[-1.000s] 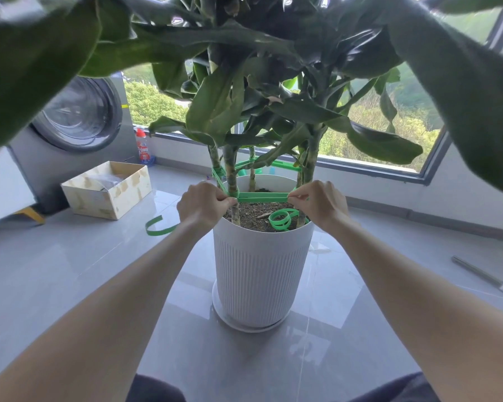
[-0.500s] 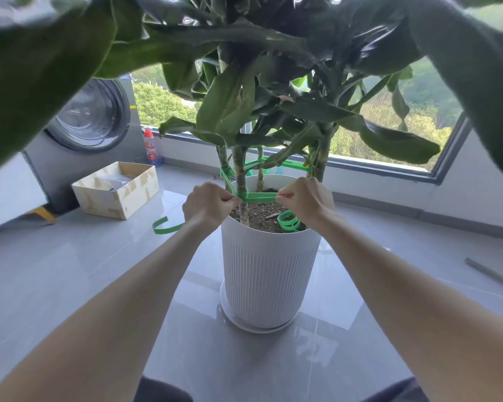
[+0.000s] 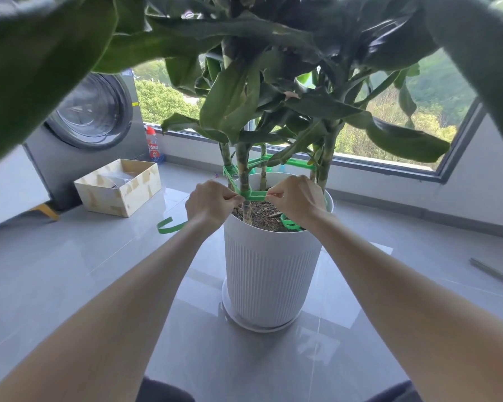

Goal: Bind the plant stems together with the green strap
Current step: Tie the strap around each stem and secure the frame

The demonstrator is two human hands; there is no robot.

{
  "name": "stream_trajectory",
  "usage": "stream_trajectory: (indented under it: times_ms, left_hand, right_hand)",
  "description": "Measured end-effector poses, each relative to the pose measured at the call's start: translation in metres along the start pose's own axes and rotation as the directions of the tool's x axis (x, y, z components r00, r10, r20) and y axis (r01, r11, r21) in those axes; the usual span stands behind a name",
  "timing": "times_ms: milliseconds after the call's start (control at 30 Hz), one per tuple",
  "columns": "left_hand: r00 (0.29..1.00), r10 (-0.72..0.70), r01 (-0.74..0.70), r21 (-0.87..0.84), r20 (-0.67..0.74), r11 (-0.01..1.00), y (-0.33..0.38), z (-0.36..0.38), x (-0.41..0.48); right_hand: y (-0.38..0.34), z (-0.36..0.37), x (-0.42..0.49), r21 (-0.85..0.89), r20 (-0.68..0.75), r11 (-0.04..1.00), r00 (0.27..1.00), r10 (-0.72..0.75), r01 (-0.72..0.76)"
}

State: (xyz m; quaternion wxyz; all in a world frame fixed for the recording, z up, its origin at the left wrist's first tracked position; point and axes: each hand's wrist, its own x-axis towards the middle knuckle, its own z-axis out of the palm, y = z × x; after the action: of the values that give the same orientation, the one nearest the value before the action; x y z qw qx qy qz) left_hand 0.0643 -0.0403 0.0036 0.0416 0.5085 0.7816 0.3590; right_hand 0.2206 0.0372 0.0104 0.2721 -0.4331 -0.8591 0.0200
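left hand [image 3: 211,203]: fingers [image 3: 229,198] curled, pinching the strap [image 3: 254,194] just left of the front stem [image 3: 243,172], over the pot's [image 3: 270,271] near rim
right hand [image 3: 298,200]: fingers curled, pinching the strap just right of that stem
strap: green and flat; runs between the two hands across the front stem and loops round the other stems [image 3: 325,166] higher up; a loose end curls out left of the left wrist, above the floor [image 3: 70,271]; a coiled part lies on the soil [image 3: 259,213] below the right wrist
pot: white, ribbed, on a saucer [image 3: 253,324] on the grey tiled floor
plant: several upright stems, broad leaves [image 3: 230,105] overhead
behind: washer [image 3: 90,117] at left, open box [image 3: 119,187] before it, bottle [image 3: 152,145] by the window [image 3: 389,166]
far right: a thin rod [image 3: 494,274] on the floor
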Motion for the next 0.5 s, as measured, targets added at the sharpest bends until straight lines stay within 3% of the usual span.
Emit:
stream_trajectory:
  times_ms: [233, 500]
  left_hand:
    - [0.999, -0.028, 0.027, -0.044, -0.029, 0.999, -0.002, 0.002, 0.002]
    - [0.988, -0.099, 0.126, -0.251, 0.115, 0.96, -0.016, 0.005, 0.011]
  right_hand:
    - [-0.002, 0.002, -0.002, 0.054, -0.009, 0.998, 0.999, 0.044, -0.044]
    - [-0.002, 0.001, -0.003, 0.065, 0.007, 0.995, 0.997, 0.074, -0.074]
